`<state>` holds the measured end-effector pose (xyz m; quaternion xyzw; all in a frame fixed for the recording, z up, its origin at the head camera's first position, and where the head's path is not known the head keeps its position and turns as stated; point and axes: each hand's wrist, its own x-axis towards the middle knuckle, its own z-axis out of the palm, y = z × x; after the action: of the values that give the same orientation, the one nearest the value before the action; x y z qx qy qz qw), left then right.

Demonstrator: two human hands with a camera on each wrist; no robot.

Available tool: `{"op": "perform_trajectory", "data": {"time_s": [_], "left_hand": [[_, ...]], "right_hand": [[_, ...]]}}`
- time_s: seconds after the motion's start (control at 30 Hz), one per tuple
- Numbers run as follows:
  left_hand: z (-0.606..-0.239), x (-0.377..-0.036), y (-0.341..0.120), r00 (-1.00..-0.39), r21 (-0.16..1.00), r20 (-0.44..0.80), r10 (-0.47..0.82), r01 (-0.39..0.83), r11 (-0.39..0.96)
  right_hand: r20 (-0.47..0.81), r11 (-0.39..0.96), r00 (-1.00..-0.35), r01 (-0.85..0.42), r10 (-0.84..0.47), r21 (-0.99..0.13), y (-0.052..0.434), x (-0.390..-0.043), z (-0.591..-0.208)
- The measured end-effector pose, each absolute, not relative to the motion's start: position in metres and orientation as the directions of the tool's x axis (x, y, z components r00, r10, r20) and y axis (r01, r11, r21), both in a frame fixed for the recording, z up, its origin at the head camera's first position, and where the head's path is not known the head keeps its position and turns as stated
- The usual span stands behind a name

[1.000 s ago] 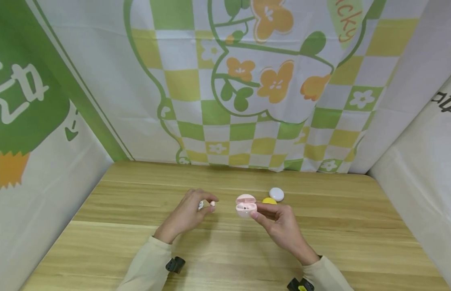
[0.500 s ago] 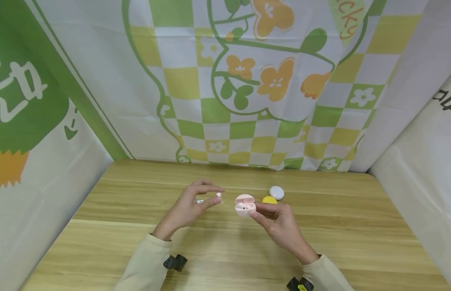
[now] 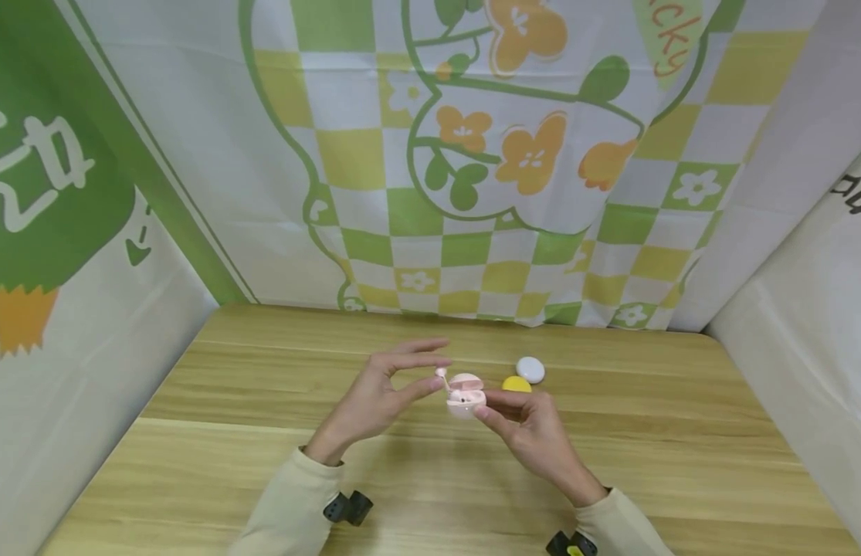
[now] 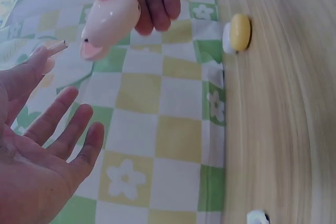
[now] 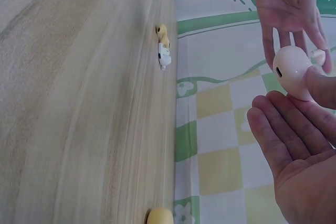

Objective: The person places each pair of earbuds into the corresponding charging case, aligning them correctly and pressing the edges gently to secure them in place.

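Head view: pink earbud held right at its open case

Above the wooden worktop (image 3: 263,455), the left hand (image 3: 374,401) pinches a pink earbud (image 3: 442,376) between thumb and forefinger, its other fingers (image 3: 419,346) stretched out straight. The earbud sits just beside the raised lid of the pink charging case (image 3: 466,392). The right hand (image 3: 534,432) grips that case from the right with curled fingers, holding it off the worktop. A yellow case (image 3: 516,384) and a white case (image 3: 530,369) lie just behind, side by side.
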<state>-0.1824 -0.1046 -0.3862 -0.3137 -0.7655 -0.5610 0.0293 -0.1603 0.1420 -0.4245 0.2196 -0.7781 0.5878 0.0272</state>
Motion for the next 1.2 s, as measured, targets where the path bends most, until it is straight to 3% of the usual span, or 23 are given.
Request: {"op": "perform_trajectory", "data": {"time_s": [0.53,1.2], "left_hand": [[-0.387,-0.18,-0.083,-0.779,0.844,0.393,0.488,0.517,0.144],[-0.386,-0.179,-0.083,-0.733,0.797,0.339,0.59,0.557,0.233]], "right_hand": [[0.321,0.207,-0.886,-0.402,-0.335,-0.892,0.139,-0.16,-0.423],[0.338,0.207,-0.882,-0.416,-0.33,-0.885,0.139,-0.16,-0.423]]}}
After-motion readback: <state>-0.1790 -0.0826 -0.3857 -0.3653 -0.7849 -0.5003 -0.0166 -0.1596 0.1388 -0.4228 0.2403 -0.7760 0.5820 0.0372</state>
